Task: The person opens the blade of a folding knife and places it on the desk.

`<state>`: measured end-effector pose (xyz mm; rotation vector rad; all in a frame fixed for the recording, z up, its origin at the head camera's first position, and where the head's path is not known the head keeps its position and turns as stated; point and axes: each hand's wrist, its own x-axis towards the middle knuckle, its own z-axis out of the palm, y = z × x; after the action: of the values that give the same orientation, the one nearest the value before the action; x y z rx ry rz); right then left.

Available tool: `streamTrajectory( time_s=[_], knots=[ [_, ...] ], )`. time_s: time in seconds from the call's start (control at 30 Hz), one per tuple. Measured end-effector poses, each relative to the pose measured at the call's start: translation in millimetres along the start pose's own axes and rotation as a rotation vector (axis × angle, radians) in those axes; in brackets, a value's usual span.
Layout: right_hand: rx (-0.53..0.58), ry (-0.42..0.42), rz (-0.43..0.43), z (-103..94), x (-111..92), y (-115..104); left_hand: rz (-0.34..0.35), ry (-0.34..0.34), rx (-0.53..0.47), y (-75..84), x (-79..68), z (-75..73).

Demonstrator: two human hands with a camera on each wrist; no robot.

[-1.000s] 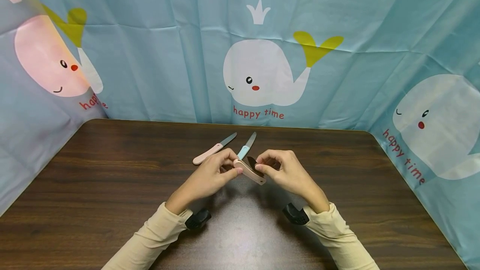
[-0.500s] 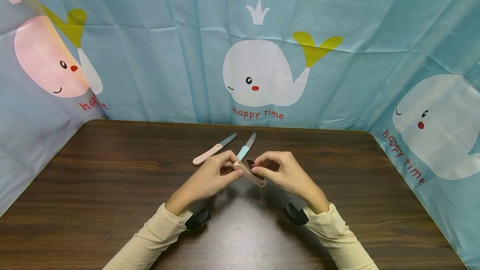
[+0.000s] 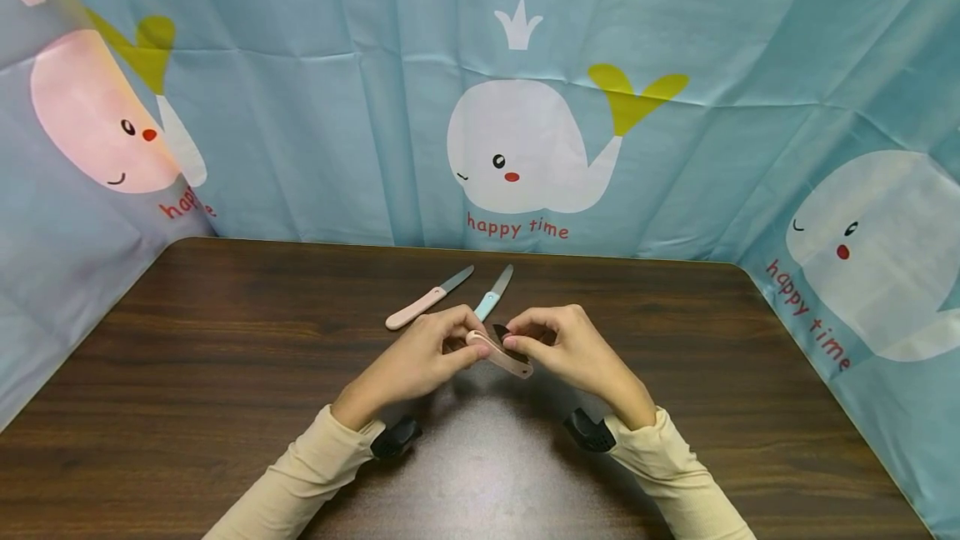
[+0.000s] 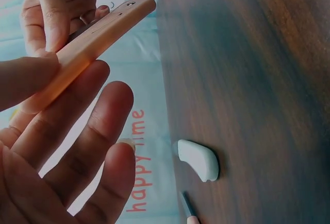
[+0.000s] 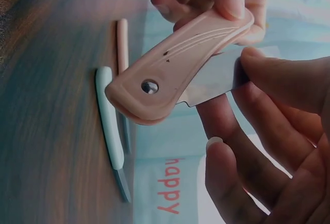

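Note:
Above the table, my left hand [image 3: 420, 355] pinches the pink handle of a folding knife [image 3: 512, 363] between thumb and fingers. My right hand [image 3: 576, 357] grips the knife's blade [image 5: 215, 78] by its back, thumb on one face and fingertips behind. In the right wrist view the blade stands partly out of the handle slot, and a silver rivet [image 5: 150, 86] shows at the pivot end. The left wrist view shows the handle [image 4: 98, 41] edge-on, with the lower left fingers extended beneath it.
Behind the hands, a pink-handled knife [image 3: 417, 308] and a light blue-handled knife [image 3: 487, 304] lie with blades out, pointing away. The dark wooden table [image 3: 247, 340] meets a blue whale-print curtain [image 3: 337, 148] at its back and sides.
Both hands have come slightly lower with the knife. The pink handle has turned to show more of its flat side, and less of the dark blade shows in the head view.

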<state>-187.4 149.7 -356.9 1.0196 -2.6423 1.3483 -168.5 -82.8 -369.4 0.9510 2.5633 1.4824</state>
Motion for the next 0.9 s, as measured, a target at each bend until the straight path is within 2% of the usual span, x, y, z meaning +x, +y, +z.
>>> streamTrajectory(
  time_s=[0.2, 0.37, 0.57, 0.77, 0.9],
  knots=[
    [-0.018, 0.078, 0.016, -3.4, 1, 1, -0.034, -0.004, 0.003, 0.1, -0.2, -6.6],
    [0.003, 0.127, 0.070, -6.5, 1, 7, -0.072, 0.039, 0.036, -3.1, -0.4, -11.8],
    [0.056, 0.113, 0.104, -7.1, 1, 13, -0.088, 0.086, 0.105, -3.8, -0.5, -14.5],
    [0.116, 0.103, 0.101, -6.6, 1, 11, -0.108, 0.096, 0.104, -1.2, -1.2, -14.3],
    [0.114, 0.109, 0.083, -5.9, 1, 10, -0.108, 0.080, 0.083, -0.9, -0.8, -14.0]
  ],
)
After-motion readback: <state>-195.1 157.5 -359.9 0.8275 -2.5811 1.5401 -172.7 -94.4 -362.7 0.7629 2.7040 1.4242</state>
